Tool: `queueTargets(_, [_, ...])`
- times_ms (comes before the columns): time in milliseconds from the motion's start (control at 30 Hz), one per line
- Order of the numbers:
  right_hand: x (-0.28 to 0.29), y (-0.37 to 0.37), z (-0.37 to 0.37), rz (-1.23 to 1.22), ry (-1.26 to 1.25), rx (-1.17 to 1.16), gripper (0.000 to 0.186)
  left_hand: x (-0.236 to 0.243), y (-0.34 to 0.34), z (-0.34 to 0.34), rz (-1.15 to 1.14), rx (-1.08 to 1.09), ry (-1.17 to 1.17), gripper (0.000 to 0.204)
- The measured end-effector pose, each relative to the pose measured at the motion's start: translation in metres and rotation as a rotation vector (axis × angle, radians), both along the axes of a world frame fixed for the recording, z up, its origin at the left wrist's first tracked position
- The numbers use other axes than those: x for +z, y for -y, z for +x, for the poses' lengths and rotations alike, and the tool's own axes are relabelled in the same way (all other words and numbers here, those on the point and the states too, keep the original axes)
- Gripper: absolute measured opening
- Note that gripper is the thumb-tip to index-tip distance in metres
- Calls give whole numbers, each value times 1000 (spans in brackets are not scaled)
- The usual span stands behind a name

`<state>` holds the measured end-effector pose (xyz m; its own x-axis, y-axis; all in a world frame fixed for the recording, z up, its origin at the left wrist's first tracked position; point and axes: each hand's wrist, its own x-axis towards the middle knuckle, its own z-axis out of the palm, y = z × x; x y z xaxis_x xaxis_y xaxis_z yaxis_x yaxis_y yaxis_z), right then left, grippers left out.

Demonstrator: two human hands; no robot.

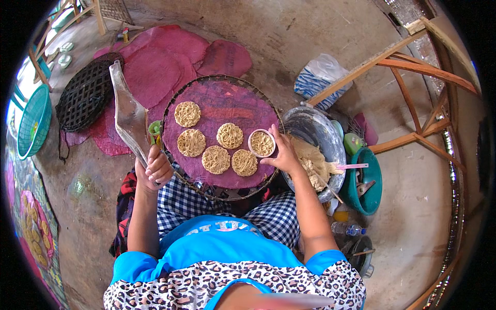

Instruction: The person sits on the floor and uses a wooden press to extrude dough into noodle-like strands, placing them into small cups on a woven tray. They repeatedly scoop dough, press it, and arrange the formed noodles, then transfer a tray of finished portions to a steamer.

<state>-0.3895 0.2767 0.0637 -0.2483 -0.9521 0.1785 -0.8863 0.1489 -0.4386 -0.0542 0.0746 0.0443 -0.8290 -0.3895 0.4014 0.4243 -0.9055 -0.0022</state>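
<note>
My left hand is closed round the end of a long, worn, greyish-brown tool, wide in the middle and tilted up to the left; it looks like a hand press. With fingers and thumb, my right hand grips a pale ring mould that lies on a purple cloth at the right. Thin dough strands fill the ring. Several round cakes of tangled dough strands lie beside it. The cloth covers a round woven tray across my lap.
Right of the tray stands a metal basin of dough with a pink-handled utensil. Beyond it are a teal bucket, a plastic bottle and a wooden frame. Purple sheets, a black basket and a turquoise basket lie left.
</note>
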Motion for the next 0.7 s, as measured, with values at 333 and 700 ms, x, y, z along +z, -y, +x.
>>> queueTargets(333, [-4, 6, -7, -44, 116, -7, 131, -5, -5, -8, 3, -12, 14, 28])
queueTargets(700, [18, 40, -56, -35, 184, -8, 129, -3, -7, -15, -10, -55, 43, 31])
